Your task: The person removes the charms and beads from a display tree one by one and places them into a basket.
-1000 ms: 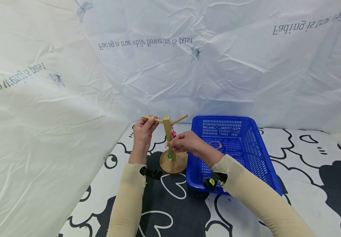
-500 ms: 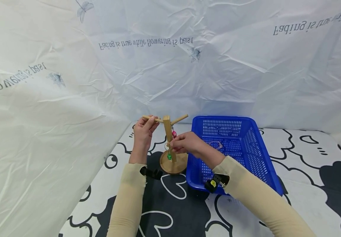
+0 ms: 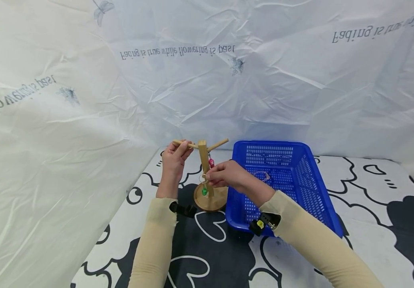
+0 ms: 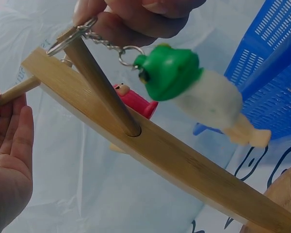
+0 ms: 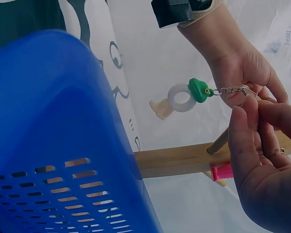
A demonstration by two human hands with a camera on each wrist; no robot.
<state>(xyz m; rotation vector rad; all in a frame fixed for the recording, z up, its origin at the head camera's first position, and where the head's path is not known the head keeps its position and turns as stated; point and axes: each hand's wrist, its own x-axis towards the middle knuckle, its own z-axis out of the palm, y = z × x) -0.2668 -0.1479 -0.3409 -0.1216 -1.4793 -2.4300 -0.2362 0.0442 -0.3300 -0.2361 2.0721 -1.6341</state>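
Observation:
A wooden stand with peg arms and a round base stands left of centre in the head view. My left hand grips its left peg between thumb and fingers. My right hand pinches the metal split ring of a keychain, whose green-capped, whitish figure dangles from a short chain. In the left wrist view, that ring overlaps the tip of the front peg. A pink keychain hangs from the right peg, just behind my right hand.
A blue perforated basket stands right of the stand, under my right forearm. Inside lies a thin loop like a bracelet. A white printed sheet rises behind. The tabletop cloth bears black and white cartoon shapes.
The keychain in my right hand has shifted slightly left and down, its ring showing more fully beside the fingertips. My left hand stays on the peg.

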